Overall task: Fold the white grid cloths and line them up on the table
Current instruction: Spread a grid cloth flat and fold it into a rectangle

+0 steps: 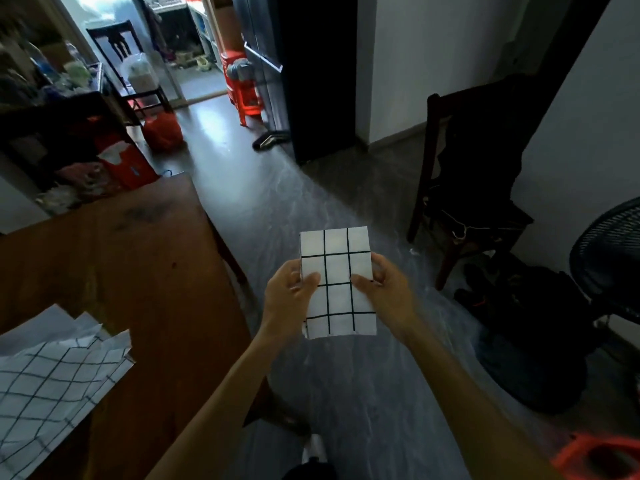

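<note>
Head view, nearest: unfolded white grid-lined cloths [52, 386] lie on the brown wooden worktop [145, 271], cut off by the frame's left edge. Farther out, above the floor beside the worktop, the left hand [289, 294] and right hand [384, 289] pinch a small folded white grid cloth [337, 282] by its sides, each grip's fingers hidden behind it.

This is a lived-in home: a wooden bench [145, 271] stands on a glossy grey tiled floor [277, 209], with a dark wooden chair [464, 174] draped in clothes against the wall. Nearby are a tall dark fridge [304, 71], red plastic stools [244, 88], a standing fan [613, 258] and a cluttered shelf [52, 133].
</note>
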Demonstrator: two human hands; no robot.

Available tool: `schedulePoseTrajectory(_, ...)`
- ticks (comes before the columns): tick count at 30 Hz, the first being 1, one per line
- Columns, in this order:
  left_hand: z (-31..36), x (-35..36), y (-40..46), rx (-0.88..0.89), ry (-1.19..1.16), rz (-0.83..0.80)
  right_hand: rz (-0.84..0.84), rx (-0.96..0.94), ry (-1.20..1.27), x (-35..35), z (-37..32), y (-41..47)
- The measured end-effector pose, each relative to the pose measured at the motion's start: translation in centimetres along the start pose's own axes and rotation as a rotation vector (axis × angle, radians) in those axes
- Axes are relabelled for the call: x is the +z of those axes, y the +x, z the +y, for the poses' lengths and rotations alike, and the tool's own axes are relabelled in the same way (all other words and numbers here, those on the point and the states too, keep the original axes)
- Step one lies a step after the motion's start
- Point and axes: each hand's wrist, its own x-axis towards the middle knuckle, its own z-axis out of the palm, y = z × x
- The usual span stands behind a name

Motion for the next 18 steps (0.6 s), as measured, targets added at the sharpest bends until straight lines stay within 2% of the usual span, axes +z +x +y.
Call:
schedulePoseTrajectory(10,-2.6,-0.7,13.5,0.004,-0.075,0.087,-0.127,-0.001,-0.117,2.5,0.0,14.7)
schedulePoseTrajectory(18,-3.9,-4.4,27.0,-0.044,-0.200,0.143,-0.204,0.003,-0.196,8.1,-3.0,29.3)
